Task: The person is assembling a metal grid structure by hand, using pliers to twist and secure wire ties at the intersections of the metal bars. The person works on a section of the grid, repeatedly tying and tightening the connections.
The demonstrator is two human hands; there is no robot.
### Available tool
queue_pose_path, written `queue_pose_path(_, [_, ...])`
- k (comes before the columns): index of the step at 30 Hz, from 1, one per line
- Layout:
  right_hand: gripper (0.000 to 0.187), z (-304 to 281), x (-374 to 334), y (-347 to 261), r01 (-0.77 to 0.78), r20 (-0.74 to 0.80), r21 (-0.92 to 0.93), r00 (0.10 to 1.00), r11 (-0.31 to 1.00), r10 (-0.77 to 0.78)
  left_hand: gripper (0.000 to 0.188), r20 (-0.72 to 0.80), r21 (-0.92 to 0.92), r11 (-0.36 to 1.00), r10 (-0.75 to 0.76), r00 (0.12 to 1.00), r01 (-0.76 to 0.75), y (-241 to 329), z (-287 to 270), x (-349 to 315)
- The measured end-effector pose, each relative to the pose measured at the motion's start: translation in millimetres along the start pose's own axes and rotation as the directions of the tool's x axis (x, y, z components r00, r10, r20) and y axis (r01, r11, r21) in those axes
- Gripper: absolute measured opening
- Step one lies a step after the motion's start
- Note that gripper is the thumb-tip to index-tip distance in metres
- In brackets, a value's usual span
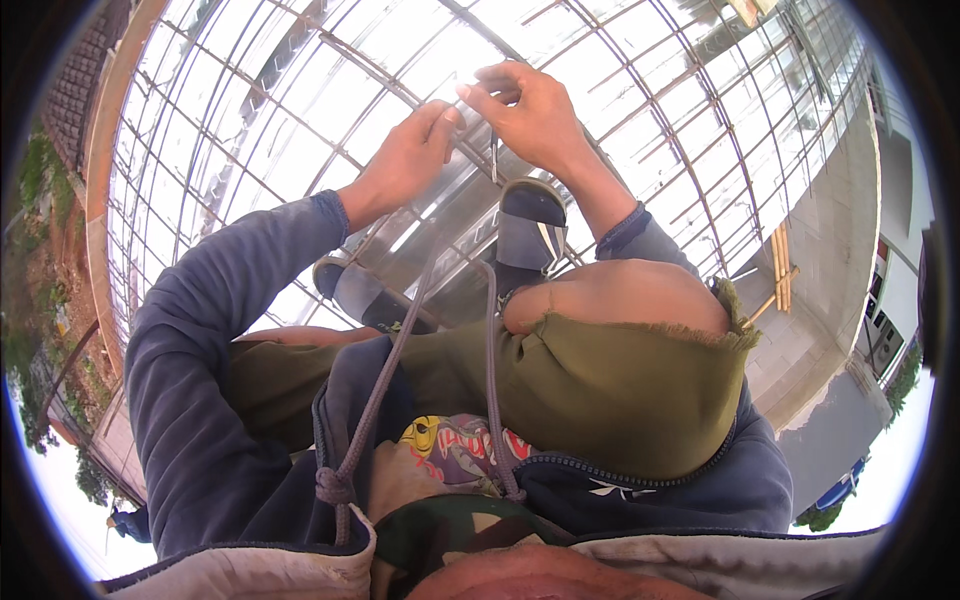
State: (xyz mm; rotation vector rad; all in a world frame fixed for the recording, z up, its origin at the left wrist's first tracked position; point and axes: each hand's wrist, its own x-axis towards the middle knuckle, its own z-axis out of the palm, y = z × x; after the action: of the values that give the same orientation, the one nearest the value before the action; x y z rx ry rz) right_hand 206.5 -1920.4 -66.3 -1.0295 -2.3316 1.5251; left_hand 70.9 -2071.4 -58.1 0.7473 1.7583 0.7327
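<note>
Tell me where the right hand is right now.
In the head view, the right hand is at the upper middle, just right of the left hand, over the steel bar grid and above a dark shoe.

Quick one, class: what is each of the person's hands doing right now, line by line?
Left hand: fingers curled; whether it holds anything cannot be told.
Right hand: thumb and fingers curved; glare makes any hold impossible to tell.

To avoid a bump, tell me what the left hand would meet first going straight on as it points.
The left hand would likely meet the right hand first, though the depth between them is unclear.
</note>
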Motion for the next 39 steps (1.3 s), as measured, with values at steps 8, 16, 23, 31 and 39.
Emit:
queue_pose_path(8, [0.038,33.4,1.2,0.2,-0.224,0.135,0.509,0.974,0.831,0.18,0.047,-0.018,0.079,0.995,-0.054,0.998,0.056,-20.3,-26.1,-9.9])
queue_pose_path(16, [0.041,52.2,-5.2,-5.0,-0.123,0.283,0.373,0.959,0.92,0.013,0.038,-0.031,-0.326,0.945,0.001,1.0,-0.011,-42.6,-44.0,9.1])
queue_pose_path(23, [0.026,38.2,-3.7,-8.2,-0.145,0.278,0.069,0.953,0.987,0.121,0.027,0.028,0.083,0.991,0.106,0.994,-0.108,-35.9,-55.1,3.6])
queue_pose_path(31, [0.026,39.2,9.1,4.3,0.076,0.376,-0.173,0.927,0.982,-0.005,0.025,0.308,0.839,0.22,0.56,0.769,-0.497,-57.2,-71.2,12.7])
queue_pose_path(39, [0.027,69.7,6.0,3.0,-0.36,0.339,0.314,0.907,0.879,0.251,0.022,-0.058,-0.407,0.905,0.105,0.993,-0.12,-67.3,-55.3,15.3])
